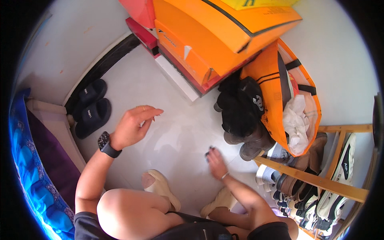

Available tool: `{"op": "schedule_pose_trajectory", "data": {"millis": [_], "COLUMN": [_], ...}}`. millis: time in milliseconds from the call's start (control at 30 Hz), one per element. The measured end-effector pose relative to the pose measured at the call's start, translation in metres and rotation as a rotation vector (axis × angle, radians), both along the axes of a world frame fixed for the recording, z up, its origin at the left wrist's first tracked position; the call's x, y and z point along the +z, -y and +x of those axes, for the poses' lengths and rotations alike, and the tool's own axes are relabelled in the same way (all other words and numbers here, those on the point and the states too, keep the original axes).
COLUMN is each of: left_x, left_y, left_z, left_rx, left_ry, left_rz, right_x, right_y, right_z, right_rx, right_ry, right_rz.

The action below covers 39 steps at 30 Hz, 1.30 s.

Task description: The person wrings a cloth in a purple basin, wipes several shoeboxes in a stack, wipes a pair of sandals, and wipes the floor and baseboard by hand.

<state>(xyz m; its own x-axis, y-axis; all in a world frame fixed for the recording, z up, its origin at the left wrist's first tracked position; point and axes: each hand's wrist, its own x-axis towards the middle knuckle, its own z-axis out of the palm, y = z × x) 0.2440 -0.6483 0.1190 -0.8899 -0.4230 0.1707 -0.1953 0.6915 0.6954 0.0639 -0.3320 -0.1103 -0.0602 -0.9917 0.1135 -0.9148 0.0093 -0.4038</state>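
My left hand [132,127] is raised above the pale tiled floor [180,129]. It has a ring on one finger, and a dark watch [108,146] is on the wrist. Its thumb is apart from the bent fingers, with nothing visible between them. Low over the floor on the other side is my right hand [218,163], somewhat blurred. A small dark object [210,152], too blurred to name, shows at its fingertips and seems held there. Closest to this hand are dark brown shoes [252,150] beside a wooden shoe rack [312,180].
Stacked orange shoe boxes [186,45] stand ahead. To their right, an orange bag [270,90] holds white crumpled paper [297,120], beside a black bundle [240,111]. Dark slide sandals [93,117] lie by the left wall. Blue ruffled fabric [39,180] borders the left.
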Motion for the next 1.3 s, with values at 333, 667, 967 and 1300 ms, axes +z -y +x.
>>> {"op": "schedule_pose_trajectory", "data": {"millis": [333, 667, 967, 1300], "left_x": [-0.069, -0.087, -0.026, 0.021], "left_y": [-0.062, -0.076, -0.029, -0.010], "left_z": [-0.003, -0.013, -0.048, -0.095], "left_rx": [-0.344, -0.302, -0.501, -0.611], "left_ry": [0.224, 0.171, 0.131, 0.316], "left_rz": [0.042, 0.199, -0.067, -0.231], "right_x": [-0.006, -0.037, 0.088, 0.214], "right_y": [-0.063, -0.029, 0.148, 0.106], "right_z": [0.007, 0.016, 0.036, -0.113], "right_rx": [0.618, -0.747, -0.542, -0.687], "right_ry": [0.076, -0.072, 1.156, 1.341], "right_rz": [0.048, 0.051, 0.844, 0.151]}}
